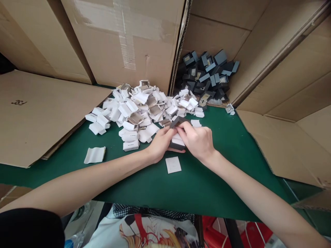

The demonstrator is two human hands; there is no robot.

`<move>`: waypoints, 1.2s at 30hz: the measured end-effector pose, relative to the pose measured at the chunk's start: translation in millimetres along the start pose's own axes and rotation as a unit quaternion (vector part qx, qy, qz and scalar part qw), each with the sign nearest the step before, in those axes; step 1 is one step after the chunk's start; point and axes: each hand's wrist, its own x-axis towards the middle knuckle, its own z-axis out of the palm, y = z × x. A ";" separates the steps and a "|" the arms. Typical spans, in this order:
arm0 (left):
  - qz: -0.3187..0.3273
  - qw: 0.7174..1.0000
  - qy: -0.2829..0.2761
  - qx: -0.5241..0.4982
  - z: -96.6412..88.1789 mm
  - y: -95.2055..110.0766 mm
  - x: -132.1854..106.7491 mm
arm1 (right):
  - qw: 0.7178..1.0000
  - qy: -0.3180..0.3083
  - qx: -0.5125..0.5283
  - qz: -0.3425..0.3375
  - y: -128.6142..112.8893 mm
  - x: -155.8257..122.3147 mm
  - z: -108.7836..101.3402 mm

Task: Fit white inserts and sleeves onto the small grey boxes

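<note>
A small black box (178,146) with its lid up rests in my left hand (160,144), whose fingers wrap round its side and underside. A white insert (177,139) shows inside the box. My right hand (198,140) is closed, its bent fingertips pressed in at the insert below the raised lid; the exact pinch is partly hidden. Just under the hands, a flat white square piece (173,165) lies on the green table (144,187). Behind them spreads a large heap of small white folded card pieces (141,110).
Several open black boxes (209,74) are piled inside a big carton (258,55) at the back right. Tall cardboard walls (124,38) bound the back. One curved white card (94,155) lies left, and a crumpled white piece (230,109) lies right.
</note>
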 end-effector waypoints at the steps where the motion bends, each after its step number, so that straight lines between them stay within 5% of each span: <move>1: -0.001 1.000 0.006 -0.005 -1.0 0.6 0.8 | 1.000 0.000 0.002 -0.003 0.1 0.2 -0.8; 16: 0.030 0.996 0.071 -0.044 -14.6 -0.7 11.5 | 0.993 -0.114 0.013 -0.020 -2.2 0.0 -11.1; 23: 0.134 0.985 0.084 0.065 -14.8 -9.3 10.9 | 0.986 -0.157 -0.024 -0.053 -3.4 -3.2 -18.1; 29: 0.027 0.996 0.090 -0.012 -11.2 4.1 11.5 | 0.971 -0.121 0.198 -0.049 12.8 5.7 -40.6; 32: 0.004 0.995 0.097 -0.034 -11.6 11.6 10.3 | 0.923 -0.240 0.286 -0.092 18.0 7.9 -53.4; 36: 0.008 0.996 0.087 -0.031 -14.3 15.2 9.3 | 0.897 -0.370 0.205 -0.130 11.4 2.2 -49.4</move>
